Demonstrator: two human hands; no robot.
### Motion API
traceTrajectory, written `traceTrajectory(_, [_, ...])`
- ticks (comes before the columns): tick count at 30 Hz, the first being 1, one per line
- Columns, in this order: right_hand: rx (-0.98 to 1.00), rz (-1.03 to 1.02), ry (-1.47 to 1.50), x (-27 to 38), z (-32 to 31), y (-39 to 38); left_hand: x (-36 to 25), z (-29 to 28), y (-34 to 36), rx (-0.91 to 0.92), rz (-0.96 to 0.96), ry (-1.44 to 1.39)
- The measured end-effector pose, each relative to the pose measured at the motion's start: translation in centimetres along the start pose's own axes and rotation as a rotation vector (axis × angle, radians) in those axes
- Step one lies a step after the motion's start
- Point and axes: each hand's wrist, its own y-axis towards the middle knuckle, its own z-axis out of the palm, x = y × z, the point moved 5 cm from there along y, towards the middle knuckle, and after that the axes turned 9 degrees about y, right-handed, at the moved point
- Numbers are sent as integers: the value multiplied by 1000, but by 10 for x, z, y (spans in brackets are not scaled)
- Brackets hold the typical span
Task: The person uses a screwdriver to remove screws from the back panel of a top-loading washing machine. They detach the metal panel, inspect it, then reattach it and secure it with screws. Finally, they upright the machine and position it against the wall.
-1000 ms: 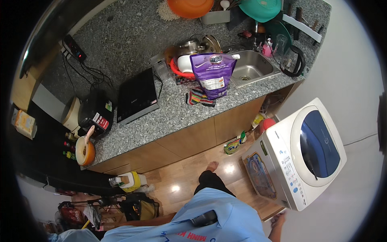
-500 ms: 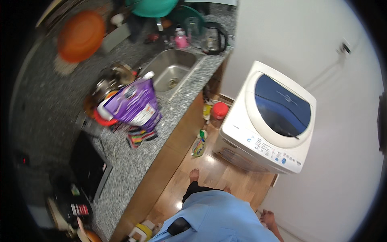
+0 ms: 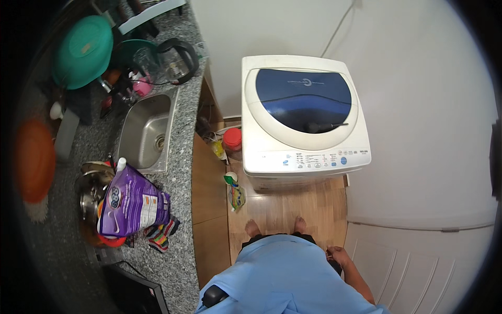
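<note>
My right hand (image 3: 339,256) hangs low beside my right leg, its fingers curled inward. Whether anything small is in them cannot be made out. My left hand is out of sight. Ahead of me stands a white top-loading washing machine (image 3: 306,147) with its dark blue see-through lid (image 3: 303,99) down. On the lid lies a dark tool with a thin shaft, which looks like a screwdriver (image 3: 320,127). Neither hand touches the machine.
Along the left runs a granite counter (image 3: 180,209) with a sink (image 3: 149,133), an electric kettle (image 3: 178,62), a purple pouch (image 3: 130,206) and striped cloth (image 3: 159,235). A red-lidded jar (image 3: 232,138) and a yellow-green packet (image 3: 236,198) are on the floor. A white door (image 3: 413,267) is at right.
My view has turned right, bringing the washing machine straight ahead and the counter to the left. My right hand stays low at my side.
</note>
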Motion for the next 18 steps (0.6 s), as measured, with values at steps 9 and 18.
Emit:
traceTrajectory(9, [210,260,-142,4,11,-20,-21,4,0,48,46,120])
traceTrajectory(18, [250,297,-363,77,-27,-4,-64,29,-17,8,146,242])
